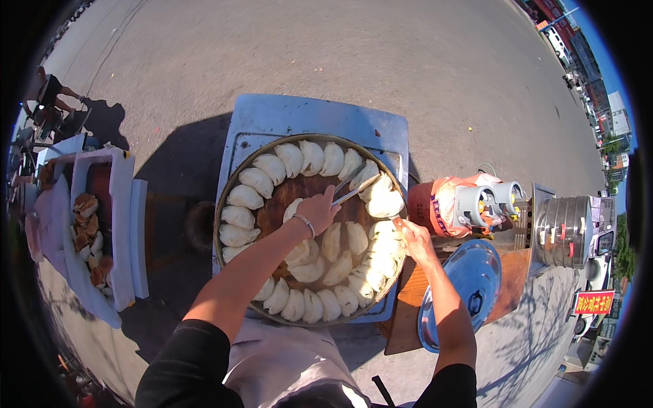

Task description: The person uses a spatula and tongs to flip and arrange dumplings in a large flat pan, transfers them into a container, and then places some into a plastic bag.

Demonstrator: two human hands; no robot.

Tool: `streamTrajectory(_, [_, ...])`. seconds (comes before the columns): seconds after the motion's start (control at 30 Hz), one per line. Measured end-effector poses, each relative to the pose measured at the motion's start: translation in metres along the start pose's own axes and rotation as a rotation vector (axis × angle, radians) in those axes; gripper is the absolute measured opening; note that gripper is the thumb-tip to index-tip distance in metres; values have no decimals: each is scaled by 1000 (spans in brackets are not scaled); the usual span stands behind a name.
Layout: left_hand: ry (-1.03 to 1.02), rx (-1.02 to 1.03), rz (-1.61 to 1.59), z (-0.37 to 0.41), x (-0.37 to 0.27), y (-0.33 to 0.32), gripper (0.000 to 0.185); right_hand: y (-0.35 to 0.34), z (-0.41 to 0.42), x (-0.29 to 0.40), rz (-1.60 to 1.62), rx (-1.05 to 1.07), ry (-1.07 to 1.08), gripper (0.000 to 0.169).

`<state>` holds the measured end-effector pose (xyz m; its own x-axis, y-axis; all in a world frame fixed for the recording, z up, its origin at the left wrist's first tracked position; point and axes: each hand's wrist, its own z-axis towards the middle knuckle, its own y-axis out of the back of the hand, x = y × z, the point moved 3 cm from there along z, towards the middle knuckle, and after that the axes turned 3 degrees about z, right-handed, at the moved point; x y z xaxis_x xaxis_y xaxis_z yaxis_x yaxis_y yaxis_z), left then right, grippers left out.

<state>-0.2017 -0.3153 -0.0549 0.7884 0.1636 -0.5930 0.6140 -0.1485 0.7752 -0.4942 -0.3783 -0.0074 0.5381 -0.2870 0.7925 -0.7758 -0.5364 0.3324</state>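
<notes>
My left hand [317, 210], with a bracelet at its wrist, grips metal tongs [349, 195] over a large round pan [218, 219]. The tips of the tongs are at a white dumpling [368, 174] on the pan's far right side. My right hand [416, 238] is at the right rim, closed around a brown wooden handle [398, 222]; whatever the handle belongs to is hidden under or behind the dumplings. Large pleated dumplings [293, 159] line the pan's wall in a ring. Several more dumplings [331, 240] lie on the browned pan bottom [278, 206], partly in haze.
A blue metal stand [316, 115] carries the pan. To the right are a blue round lid [459, 296] on a wooden board [512, 285], gas cylinders [472, 204] and stacked steamers [563, 232]. A white foam box [122, 229] holding browned dumplings stands left. A person [51, 94] is farther off.
</notes>
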Motion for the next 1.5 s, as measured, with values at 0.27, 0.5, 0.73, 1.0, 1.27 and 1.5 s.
streamTrajectory(0.27, [-3,62,79,-12,-23,0,52,-35,-34,-53,570,-18,-125,44])
streamTrajectory(0.5, [17,-52,-55,-54,-25,17,55,-39,-72,13,323,-104,-136,35])
streamTrajectory(0.73, [88,-185,-25,-143,22,103,60,-97,-94,89,137,11,-34,37])
streamTrajectory(1.0, [345,-351,27,-297,184,228,58,-334,-106,210,106,290,171,34])
streamTrajectory(1.27, [509,-381,124,-465,382,334,57,-619,-126,245,175,505,135,36])
streamTrajectory(1.5, [658,-220,297,-589,506,371,58,-821,-179,218,306,616,128,37])
